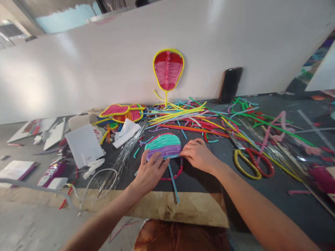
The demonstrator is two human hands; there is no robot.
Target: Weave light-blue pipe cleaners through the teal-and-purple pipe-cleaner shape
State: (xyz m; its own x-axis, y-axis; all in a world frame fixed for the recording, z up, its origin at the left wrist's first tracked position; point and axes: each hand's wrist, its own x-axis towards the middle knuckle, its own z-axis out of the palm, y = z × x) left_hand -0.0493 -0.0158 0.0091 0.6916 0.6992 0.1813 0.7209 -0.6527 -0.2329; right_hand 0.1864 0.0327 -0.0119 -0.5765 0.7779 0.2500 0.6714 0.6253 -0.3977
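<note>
At the near middle of the dark table [204, 181], the teal-and-purple woven piece [163, 146] lay flat. The left hand [150, 172] pressed fingers spread on its near-left edge, and the right hand [199, 153] pinched its right edge, probably steadying the weave; loose pipe cleaners [183, 116] lay beyond.

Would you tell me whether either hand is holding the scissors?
No, the scissors lie untouched on the table right of the right hand; both hands rest on the teal-and-purple piece.

A woven piece [163, 146] lies between both hands, scissors [252, 164] to its right, phone [230, 84] behind.
</note>
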